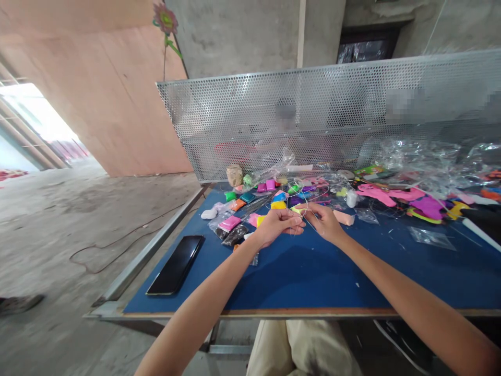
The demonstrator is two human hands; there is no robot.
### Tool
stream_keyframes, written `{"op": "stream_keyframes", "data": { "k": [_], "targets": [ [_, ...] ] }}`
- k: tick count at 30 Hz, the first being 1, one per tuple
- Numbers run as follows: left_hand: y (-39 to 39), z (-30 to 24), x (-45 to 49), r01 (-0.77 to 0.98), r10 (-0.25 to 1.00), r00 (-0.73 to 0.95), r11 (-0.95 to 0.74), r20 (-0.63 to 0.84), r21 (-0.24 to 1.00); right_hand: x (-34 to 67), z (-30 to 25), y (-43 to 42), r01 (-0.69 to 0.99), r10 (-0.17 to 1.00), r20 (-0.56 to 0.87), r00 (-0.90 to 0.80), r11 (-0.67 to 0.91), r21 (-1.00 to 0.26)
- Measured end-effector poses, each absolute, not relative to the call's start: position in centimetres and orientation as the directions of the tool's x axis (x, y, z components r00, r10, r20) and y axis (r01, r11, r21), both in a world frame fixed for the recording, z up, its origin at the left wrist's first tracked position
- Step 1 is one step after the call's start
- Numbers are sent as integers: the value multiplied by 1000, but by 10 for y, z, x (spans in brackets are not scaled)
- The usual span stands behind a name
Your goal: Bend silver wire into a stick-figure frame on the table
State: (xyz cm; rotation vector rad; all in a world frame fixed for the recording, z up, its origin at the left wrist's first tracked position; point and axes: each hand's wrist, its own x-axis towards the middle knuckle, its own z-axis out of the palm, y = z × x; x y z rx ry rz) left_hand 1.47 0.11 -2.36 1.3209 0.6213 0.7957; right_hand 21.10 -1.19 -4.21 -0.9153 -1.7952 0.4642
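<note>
Above the blue tabletop (pixel 282 292), my left hand (pixel 278 225) and my right hand (pixel 324 220) come close together, fingertips pinched. A thin pale wire (pixel 309 230) runs between and below them, and its loops rise above the fingers. At the fingertips shows a small yellow-green piece (pixel 298 209), soft-looking like modelling clay; which hand grips it I cannot tell. Just behind my hands lie small packs of coloured clay, among them a yellow pack (pixel 278 205) and a blue pack (pixel 279 197). A peach-coloured pack (pixel 344 218) rests beside my right hand.
A black phone (pixel 176 265) lies at the left of the table. Pink foam pieces (pixel 378 193), purple pieces (pixel 428 208) and clear plastic bags (pixel 422 156) crowd the right side. A perforated metal panel (pixel 242 115) stands along the back, with a flower (pixel 166 22) above its left end.
</note>
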Motion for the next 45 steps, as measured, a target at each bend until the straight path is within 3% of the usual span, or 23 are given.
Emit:
{"op": "stream_keyframes", "data": {
  "k": [9, 15, 21, 29, 35, 45],
  "targets": [
    [-2, -22, 13, -179, 744, 664, 59, 76, 982, 210, -42, -16, 257, 729, 670, -141, 680, -686],
    [-2, -23, 15, -289, 756, 649, 138, 88, 947, 213, -37, -20, 189, 689, 663, -292, 721, -666],
    [-6, -24, 18, -274, 741, 665, 128, 92, 953, 211, -32, -20, 129, 656, 698, -286, 748, -651],
    [-7, -24, 18, -116, 762, 626, -121, 167, 986, 212, -33, -19, 187, 686, 694, -216, 727, -660],
    [-10, -22, 18, -84, 798, 541, -264, 267, 961, 211, -42, -16, 142, 776, 621, -106, 630, -763],
    [-8, -25, 16, 86, 813, 457, -443, 360, 892, 207, -44, -14, 170, 785, 612, -98, 619, -767]
  ]
}}
